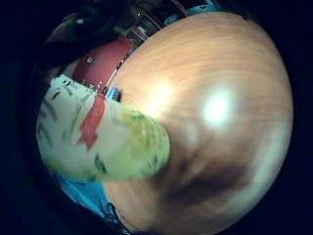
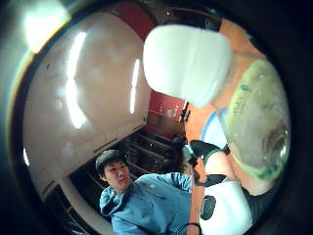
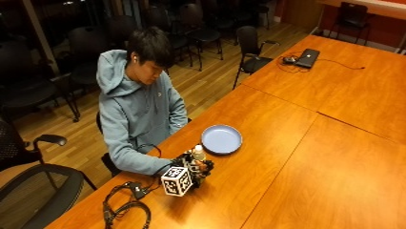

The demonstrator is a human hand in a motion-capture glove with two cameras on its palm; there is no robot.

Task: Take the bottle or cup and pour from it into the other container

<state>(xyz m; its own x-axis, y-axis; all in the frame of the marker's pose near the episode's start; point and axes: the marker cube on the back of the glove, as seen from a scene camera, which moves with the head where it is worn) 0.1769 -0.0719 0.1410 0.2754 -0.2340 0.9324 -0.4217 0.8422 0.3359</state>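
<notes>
On the smooth orange-brown wooden table [image 3: 298,143], the gloved right hand [image 3: 193,171] has its fingers wrapped around a small bottle [image 3: 198,153], which stands upright in the grip with its pale cap showing above the glove. The bottle is a rounded cylinder of clear plastic with a white label carrying a red mark and green flecks; any writing is probably too blurred to read. Just to its right lies a shallow, round, pale-blue plate [image 3: 222,139].

Laptop [image 3: 308,57] on far table; chairs [image 3: 250,45] behind.
</notes>
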